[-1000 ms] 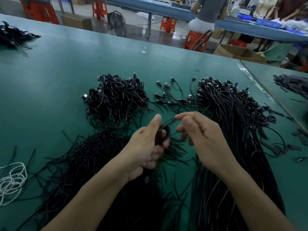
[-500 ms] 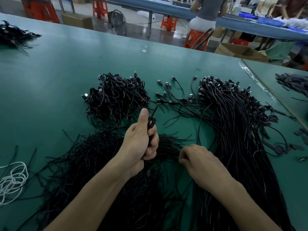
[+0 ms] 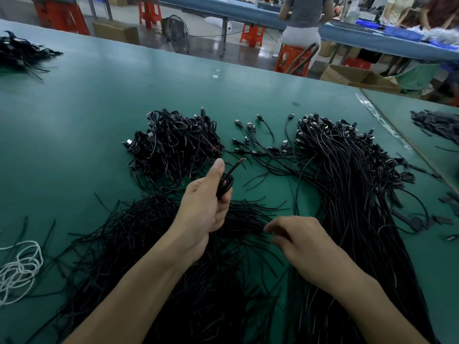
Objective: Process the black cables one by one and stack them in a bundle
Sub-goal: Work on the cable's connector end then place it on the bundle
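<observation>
- while the left hand (image 3: 202, 209) hovers just above the green table (image 3: 74, 115), its fingers are curled round a small coiled black cable (image 3: 225, 182), with the thumb straight up along the coil.
- one free end of that cable pokes up and to the right past the thumb tip, with a bit of red at its end.
- the right hand (image 3: 300, 242) sits low near the table, knuckles up, fingers bent down and inward over the heap of thin black ties (image 3: 139, 234); whether the fingertips pinch a tie cannot be told.
- beyond the left hand lies the pile of coiled cables (image 3: 173, 142), loops tangled together, plugs sticking out at its edges.
- to the right, a long sheaf of straight cables (image 3: 352, 184) runs from the near edge up the table, with plug ends gathered at its far end.
- between pile and sheaf, a few loose cables (image 3: 258, 142) fan out with their plugs apart.
- a white cord (image 3: 21, 266) lies looped at the left edge, well apart from both hands.
- another dark heap (image 3: 17, 53) sits at the table's far left corner.
- past the table, a person (image 3: 301, 18) sits on an orange stool (image 3: 284, 57) at a blue bench (image 3: 248, 13).
</observation>
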